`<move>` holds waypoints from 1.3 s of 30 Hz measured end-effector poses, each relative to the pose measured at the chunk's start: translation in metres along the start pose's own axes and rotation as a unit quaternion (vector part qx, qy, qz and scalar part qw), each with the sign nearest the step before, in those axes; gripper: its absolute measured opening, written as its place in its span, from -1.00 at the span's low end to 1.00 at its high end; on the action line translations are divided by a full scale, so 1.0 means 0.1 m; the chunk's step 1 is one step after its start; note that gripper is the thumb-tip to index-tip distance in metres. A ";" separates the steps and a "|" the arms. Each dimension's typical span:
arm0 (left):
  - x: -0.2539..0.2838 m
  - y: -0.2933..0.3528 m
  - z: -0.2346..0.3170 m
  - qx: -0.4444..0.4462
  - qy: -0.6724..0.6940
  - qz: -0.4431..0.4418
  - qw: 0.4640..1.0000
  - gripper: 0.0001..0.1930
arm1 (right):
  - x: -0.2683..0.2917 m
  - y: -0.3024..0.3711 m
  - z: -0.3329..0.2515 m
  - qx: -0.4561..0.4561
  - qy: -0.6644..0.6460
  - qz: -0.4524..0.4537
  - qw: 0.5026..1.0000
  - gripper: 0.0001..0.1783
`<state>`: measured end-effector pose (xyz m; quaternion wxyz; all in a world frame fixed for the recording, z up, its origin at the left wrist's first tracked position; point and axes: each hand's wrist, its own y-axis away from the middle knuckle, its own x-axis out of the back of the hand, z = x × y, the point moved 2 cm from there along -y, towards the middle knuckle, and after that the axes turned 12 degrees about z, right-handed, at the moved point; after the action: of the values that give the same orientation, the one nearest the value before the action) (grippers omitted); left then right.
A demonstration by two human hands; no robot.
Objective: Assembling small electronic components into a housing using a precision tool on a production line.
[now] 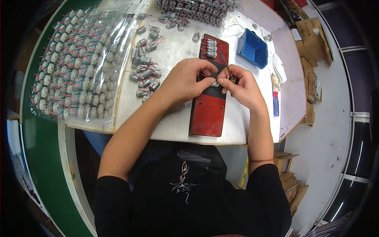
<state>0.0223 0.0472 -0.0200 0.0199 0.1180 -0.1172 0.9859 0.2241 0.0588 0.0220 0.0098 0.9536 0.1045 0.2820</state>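
Over the middle of a long red block [207, 118] with a dark band, both hands meet at a small silver motor [215, 84], mostly hidden by fingers. My left hand [188, 78] is closed, pinching the motor between thumb and fingers. In my right hand [242, 86], a thin dark metal tool [224, 59] is held, its shaft pointing up and away; its exact kind is unclear. The right thumb and forefinger pinch at the motor too. Several small motors [211, 49] with red wires sit in a row on the block's far end.
Loose motors with red wires [146, 74] lie left of the block. Farther left are clear plastic trays [125, 51] of motors; more motors [197, 10] stand at the back. A blue bin [252, 48] and a red-and-blue-handled tool [275, 102] lie to the right. Cardboard boxes [312, 37] stand beyond.
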 end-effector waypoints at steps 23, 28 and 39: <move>-0.02 0.04 0.03 -0.175 -0.049 0.012 0.983 -0.63 | 0.03 -0.12 -0.24 0.075 0.097 -0.075 0.990 -0.91; -0.02 0.01 0.00 -0.125 -0.045 -0.013 0.991 -0.56 | 0.04 -0.15 -0.27 0.070 0.119 -0.090 0.986 -0.89; 0.00 -0.01 0.00 -0.104 -0.015 -0.025 0.994 -0.50 | 0.02 -0.11 -0.15 0.047 0.074 -0.077 0.993 -0.89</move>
<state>0.0225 0.0483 -0.0201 0.0550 0.1326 -0.2168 0.9656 0.2157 0.0695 0.0352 -0.0210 0.9185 0.1916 0.3453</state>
